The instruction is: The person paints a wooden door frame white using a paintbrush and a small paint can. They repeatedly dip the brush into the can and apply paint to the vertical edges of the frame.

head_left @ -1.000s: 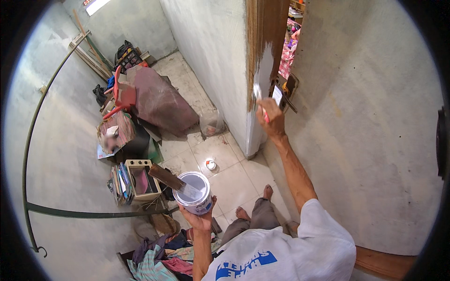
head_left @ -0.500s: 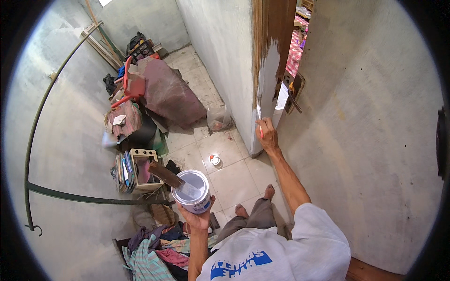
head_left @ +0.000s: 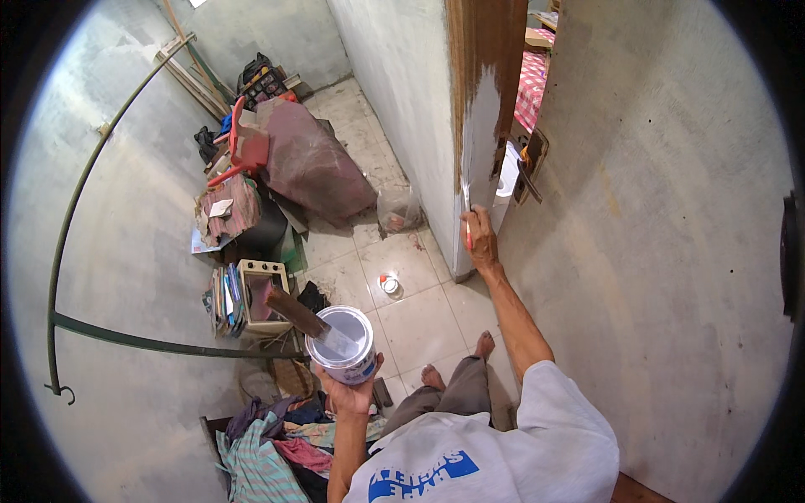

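My left hand (head_left: 350,387) cups a white paint can (head_left: 350,356) from underneath; a wooden stick (head_left: 295,310) rests in it, its lower end smeared with grey. My right hand (head_left: 478,236) grips a paintbrush (head_left: 467,201) with a red handle and pale bristles, held upright against the wooden door frame (head_left: 499,33). A streak of grey paint (head_left: 481,109) runs down the frame's face above the brush, with bare brown wood around its upper part. Beside the frame at right is a metal handle (head_left: 531,168) on a pale door panel (head_left: 654,210).
A curved metal bar (head_left: 126,342) crosses at left. A covered heap (head_left: 314,172), red plastic chair (head_left: 247,147), appliance (head_left: 272,272), stacked papers (head_left: 226,300) and clothes (head_left: 260,453) line that side. A small container (head_left: 389,285) and plastic bag (head_left: 397,210) lie on the tiles.
My right hand has moved down the frame with the brush, mostly in the first half second. The whole view has shifted a little, and my left hand still holds the can.
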Demonstrator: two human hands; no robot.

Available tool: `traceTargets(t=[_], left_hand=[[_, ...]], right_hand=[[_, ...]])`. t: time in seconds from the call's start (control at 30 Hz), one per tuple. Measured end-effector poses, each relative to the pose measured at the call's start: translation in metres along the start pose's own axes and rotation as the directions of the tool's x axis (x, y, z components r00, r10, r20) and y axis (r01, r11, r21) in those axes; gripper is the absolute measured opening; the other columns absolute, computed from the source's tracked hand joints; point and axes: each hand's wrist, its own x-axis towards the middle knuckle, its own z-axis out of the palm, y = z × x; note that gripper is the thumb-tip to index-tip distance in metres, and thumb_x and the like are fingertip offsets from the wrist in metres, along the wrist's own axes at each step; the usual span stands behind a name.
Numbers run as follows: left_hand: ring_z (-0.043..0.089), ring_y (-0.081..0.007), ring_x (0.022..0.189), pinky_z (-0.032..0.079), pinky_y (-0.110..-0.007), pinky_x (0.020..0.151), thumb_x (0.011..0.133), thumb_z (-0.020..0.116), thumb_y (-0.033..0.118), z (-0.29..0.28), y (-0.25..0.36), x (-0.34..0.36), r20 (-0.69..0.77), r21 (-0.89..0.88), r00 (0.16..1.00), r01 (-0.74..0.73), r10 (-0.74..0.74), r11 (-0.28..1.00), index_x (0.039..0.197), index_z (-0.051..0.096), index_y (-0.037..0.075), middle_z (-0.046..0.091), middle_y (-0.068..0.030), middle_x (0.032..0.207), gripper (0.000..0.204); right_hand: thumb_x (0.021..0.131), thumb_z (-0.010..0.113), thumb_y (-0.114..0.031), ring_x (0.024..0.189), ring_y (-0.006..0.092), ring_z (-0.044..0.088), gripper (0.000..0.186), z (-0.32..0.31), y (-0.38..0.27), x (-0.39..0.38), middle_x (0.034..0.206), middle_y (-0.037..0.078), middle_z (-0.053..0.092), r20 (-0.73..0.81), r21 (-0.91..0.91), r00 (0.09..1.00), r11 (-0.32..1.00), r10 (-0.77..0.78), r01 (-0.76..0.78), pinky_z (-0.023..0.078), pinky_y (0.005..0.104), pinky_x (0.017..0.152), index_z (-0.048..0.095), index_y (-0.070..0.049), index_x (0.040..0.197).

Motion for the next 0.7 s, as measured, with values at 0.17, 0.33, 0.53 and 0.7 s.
traceTargets(t=[0.17, 0.33, 0.53, 0.7], left_hand=[[0.044, -0.0424, 0.137, 0.045, -0.066, 0.102, 0.089, 0.061, 0.058, -0.005, 0.004, -0.004, -0.054, 0.026, 0.999, -0.005, 0.006, 1.000, 0.153, 0.035, 0.018, 0.046, -0.0149, 0.151, 0.080], [0.044, -0.0432, 0.137, 0.046, -0.066, 0.102, 0.089, 0.063, 0.059, -0.005, 0.003, -0.003, -0.043, -0.021, 0.999, 0.019, -0.020, 1.000, 0.153, 0.034, 0.017, 0.046, -0.0158, 0.150, 0.082], [0.044, -0.0443, 0.136, 0.044, -0.066, 0.103, 0.084, 0.069, 0.059, -0.006, 0.003, -0.005, -0.014, -0.005, 1.000, 0.020, -0.020, 1.000, 0.154, 0.033, 0.017, 0.045, -0.0171, 0.150, 0.090], [0.044, -0.0442, 0.136, 0.043, -0.065, 0.105, 0.081, 0.072, 0.058, -0.006, 0.006, -0.008, -0.059, 0.004, 0.998, 0.016, -0.016, 1.000, 0.154, 0.033, 0.015, 0.045, -0.0197, 0.150, 0.094]], right_hand=[[0.085, 0.059, 0.000, 0.086, 0.0350, 0.064, 0.014, -0.013, -0.019, -0.001, 0.095, 0.016, 0.058, 0.197, 0.085, 0.973, 0.987, 0.118, -0.137, 0.055, 0.0425, 0.072, 0.064, -0.003, 0.098], [0.084, 0.063, 0.001, 0.090, 0.0357, 0.064, 0.015, -0.030, -0.029, 0.054, 0.102, 0.017, 0.058, -0.003, 0.121, 0.999, 0.992, -0.033, 0.033, 0.056, 0.0422, 0.073, 0.063, -0.003, 0.098], [0.084, 0.065, 0.002, 0.102, 0.0374, 0.063, 0.022, -0.006, -0.019, 0.020, 0.116, 0.018, 0.055, -0.097, 0.075, 0.993, 0.994, -0.066, 0.073, 0.057, 0.0430, 0.079, 0.061, -0.004, 0.105], [0.084, 0.065, 0.002, 0.102, 0.0375, 0.063, 0.020, 0.006, 0.001, -0.025, 0.111, 0.018, 0.057, 0.223, 0.020, 0.970, 0.995, 0.093, -0.100, 0.056, 0.0438, 0.080, 0.062, -0.004, 0.103]])
